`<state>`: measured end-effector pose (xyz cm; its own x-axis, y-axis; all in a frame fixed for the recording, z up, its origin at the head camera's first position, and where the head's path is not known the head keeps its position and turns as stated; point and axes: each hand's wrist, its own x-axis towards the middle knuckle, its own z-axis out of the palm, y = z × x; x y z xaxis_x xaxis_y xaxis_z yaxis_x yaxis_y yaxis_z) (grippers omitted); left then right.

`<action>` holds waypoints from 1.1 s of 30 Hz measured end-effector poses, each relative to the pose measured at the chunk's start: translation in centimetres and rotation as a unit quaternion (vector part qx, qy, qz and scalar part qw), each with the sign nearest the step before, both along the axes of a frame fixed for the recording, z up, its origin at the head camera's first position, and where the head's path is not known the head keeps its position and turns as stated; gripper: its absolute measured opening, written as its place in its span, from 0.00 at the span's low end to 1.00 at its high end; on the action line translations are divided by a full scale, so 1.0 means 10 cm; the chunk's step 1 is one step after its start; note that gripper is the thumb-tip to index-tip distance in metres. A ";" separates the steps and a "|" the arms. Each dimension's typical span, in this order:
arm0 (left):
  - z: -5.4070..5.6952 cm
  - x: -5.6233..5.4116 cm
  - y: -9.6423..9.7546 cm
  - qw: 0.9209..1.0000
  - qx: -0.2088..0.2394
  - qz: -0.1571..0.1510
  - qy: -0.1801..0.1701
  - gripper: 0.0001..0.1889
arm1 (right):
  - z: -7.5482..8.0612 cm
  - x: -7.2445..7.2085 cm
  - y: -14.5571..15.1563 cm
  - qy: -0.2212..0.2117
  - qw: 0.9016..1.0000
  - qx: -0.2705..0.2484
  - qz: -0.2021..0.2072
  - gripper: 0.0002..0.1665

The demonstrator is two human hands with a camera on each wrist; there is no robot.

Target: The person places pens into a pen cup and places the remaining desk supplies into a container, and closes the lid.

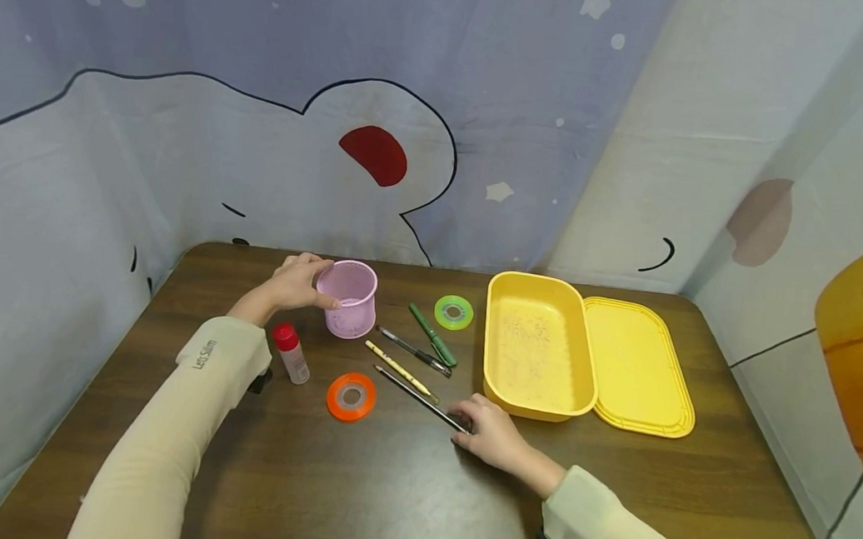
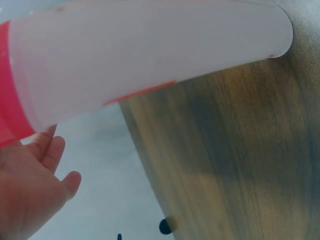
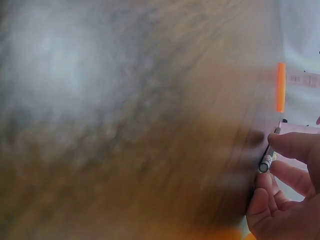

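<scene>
My left hand (image 1: 295,283) is at the left side of a pink mesh cup (image 1: 350,318), thumb in front and fingers behind its rim, gripping it. In the left wrist view, a white glue bottle (image 2: 150,55) with a red cap crosses in front of part of that hand (image 2: 30,185). My right hand (image 1: 491,432) pinches the blunt end of a black pencil (image 1: 422,400). The pencil's sharpened tip points toward the cup. In the right wrist view, thumb and fingers (image 3: 292,145) close around the pencil's end (image 3: 265,165).
A patterned yellow pencil (image 1: 402,370), a black pen (image 1: 414,351) and a green pen (image 1: 433,335) lie between the hands. Orange (image 1: 351,397) and green (image 1: 454,313) discs lie nearby. At the right stands a yellow box (image 1: 535,406), its lid (image 1: 642,372) beside it.
</scene>
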<state>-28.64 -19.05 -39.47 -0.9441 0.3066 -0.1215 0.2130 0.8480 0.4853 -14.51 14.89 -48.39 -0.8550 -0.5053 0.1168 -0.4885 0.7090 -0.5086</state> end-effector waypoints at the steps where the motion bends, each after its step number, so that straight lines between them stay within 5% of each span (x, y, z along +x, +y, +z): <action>1: 0.00 0.00 0.00 1.000 0.000 0.001 0.000 0.42 | 0.00 0.00 0.00 0.004 1.000 0.002 0.000 0.17; 33: -0.03 0.03 -0.02 1.000 0.023 0.008 -0.002 0.43 | -0.02 0.04 0.08 0.009 1.000 0.001 -0.005 0.06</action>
<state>-28.38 -19.26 -39.77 -0.9484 0.2972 -0.1105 0.1983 0.8279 0.5247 -14.14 15.73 -48.58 -0.8574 -0.4976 0.1312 -0.4908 0.7140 -0.4993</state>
